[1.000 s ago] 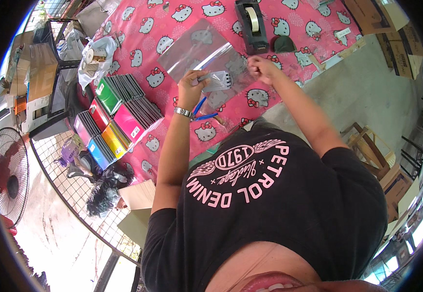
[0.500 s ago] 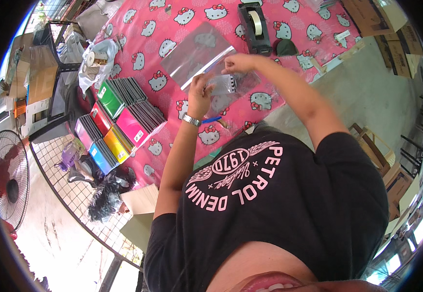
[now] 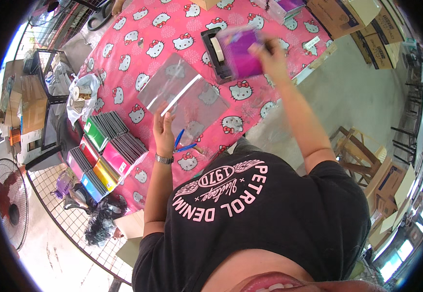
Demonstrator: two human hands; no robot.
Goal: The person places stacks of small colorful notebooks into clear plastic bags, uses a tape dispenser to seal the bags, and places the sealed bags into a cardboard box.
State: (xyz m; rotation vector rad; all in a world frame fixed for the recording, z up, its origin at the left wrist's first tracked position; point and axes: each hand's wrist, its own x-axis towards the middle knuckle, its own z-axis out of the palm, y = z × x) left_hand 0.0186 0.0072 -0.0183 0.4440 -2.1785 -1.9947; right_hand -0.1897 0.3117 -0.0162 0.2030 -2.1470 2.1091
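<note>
My left hand (image 3: 163,134), with a metal watch on its wrist, pinches the near edge of a clear plastic bag (image 3: 175,78). The bag has a white strip across it and lies over the pink patterned table cover. My right hand (image 3: 271,58) grips a purple notebook (image 3: 244,54) at its right side, raised over the table and smeared by motion. Partly behind the notebook stands a black tape dispenser (image 3: 216,56) with a roll of tape. Close to my left fingers lies a blue-handled tool (image 3: 186,147), its working end hard to make out.
Spiral notebooks in several colours (image 3: 124,153) stand stacked at the left table edge. Beside them is a white plastic bag with spools (image 3: 82,95). More purple notebooks (image 3: 289,6) sit at the far right, near cardboard boxes (image 3: 338,19). A fan (image 3: 9,204) stands at left.
My right hand has moved away from my left, up and to the right, carrying the purple notebook. My left hand stays at the clear bag. The whole view has shifted.
</note>
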